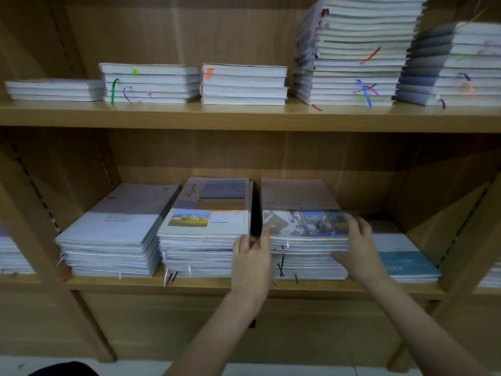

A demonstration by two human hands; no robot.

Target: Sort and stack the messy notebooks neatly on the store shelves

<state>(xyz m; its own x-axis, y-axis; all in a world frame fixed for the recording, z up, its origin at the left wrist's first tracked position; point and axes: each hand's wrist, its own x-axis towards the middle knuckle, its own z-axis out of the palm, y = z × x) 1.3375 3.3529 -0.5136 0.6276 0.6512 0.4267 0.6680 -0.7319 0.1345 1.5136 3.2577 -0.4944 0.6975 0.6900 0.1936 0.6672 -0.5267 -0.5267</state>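
Observation:
On the lower shelf [189, 285] stand three tall stacks of notebooks side by side. The right-hand stack [303, 240] carries a top notebook with a photo cover. My left hand [252, 260] holds this stack at its front left corner, thumb on the top cover and fingers down the side. My right hand [357, 248] grips the stack's front right corner, fingers over the top notebook and thumb against the page edges. Beside it on the left is a stack with a yellow-tree cover [206, 232], then a grey-and-white stack [113, 232].
A low pile with a teal cover [406, 263] lies right of my right hand. The upper shelf [244, 116] holds several stacks, with a tall leaning one [352, 52] at the right. More notebooks sit in the neighbouring bays at both edges. Slanted wooden dividers flank the bay.

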